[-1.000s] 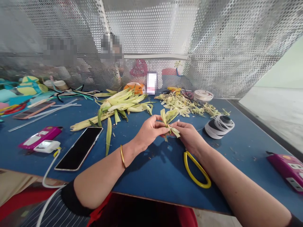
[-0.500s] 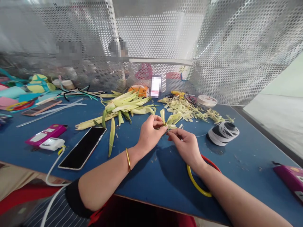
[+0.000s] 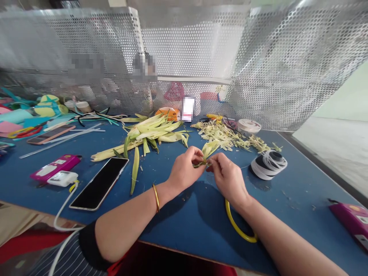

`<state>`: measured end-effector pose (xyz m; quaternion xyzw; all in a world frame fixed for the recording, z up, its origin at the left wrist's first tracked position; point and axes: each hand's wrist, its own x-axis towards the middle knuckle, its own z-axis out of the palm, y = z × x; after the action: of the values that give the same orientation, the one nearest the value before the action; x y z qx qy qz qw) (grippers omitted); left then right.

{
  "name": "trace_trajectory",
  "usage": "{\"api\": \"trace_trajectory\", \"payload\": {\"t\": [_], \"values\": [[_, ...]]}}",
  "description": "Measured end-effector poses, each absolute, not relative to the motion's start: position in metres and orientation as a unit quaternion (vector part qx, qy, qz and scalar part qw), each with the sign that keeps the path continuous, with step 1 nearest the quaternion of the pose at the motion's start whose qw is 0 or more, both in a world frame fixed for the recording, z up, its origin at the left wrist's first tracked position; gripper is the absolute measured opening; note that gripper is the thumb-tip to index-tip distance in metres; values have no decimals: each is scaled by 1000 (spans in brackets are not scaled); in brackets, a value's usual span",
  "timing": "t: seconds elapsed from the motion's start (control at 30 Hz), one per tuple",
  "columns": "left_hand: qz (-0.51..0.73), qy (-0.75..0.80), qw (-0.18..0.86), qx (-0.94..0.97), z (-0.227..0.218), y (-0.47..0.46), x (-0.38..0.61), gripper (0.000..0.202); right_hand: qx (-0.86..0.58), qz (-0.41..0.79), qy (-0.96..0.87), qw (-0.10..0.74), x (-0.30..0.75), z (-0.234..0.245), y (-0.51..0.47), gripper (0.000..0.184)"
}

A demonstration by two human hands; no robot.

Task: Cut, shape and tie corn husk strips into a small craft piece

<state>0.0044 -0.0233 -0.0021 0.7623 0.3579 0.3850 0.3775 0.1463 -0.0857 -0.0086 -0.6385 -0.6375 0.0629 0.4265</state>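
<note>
A small bunch of pale green corn husk (image 3: 211, 148) stands up between my hands, above the table. My left hand (image 3: 186, 169) pinches its bound, darker base, with the fingers curled round it. Right beside that base, my right hand (image 3: 228, 179) is closed, thumb and fingertips pressed together. A thin white thread runs from a black and white spool (image 3: 269, 165) to behind my right hand and seems to be in its pinch; the fingers partly hide it. Under my right wrist lies a yellow loop (image 3: 236, 224), partly covered.
Behind my hands lie a heap of corn husks (image 3: 155, 132) and a pile of thin husk pieces (image 3: 221, 134). A black-screened phone (image 3: 99, 184) and a purple device (image 3: 56, 168) with a white cable sit at left. A perforated metal screen (image 3: 189, 50) borders the blue table's back.
Both hands have turned inward, and my right fingertips have risen to the husk's base. The husk bunch has rotated; its separate upright strip no longer shows. The view has tilted slightly.
</note>
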Motion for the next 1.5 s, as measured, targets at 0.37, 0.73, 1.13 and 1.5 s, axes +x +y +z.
{"api": "trace_trajectory", "payload": {"t": [0.37, 0.73, 1.13, 1.5], "values": [[283, 330, 304, 848, 3, -24, 0, 26, -655, 159, -610, 416, 154, -7, -80, 16], [109, 276, -142, 944, -4, -56, -14, 22, -548, 449, -574, 411, 165, -16, -67, 13], [86, 335, 17, 938, -12, -80, -34, 40, -556, 488, -598, 308, 165, -22, -66, 11], [177, 416, 186, 872, -3, -53, -47, 19, -643, 228, -695, 228, 147, -10, -83, 17]]}}
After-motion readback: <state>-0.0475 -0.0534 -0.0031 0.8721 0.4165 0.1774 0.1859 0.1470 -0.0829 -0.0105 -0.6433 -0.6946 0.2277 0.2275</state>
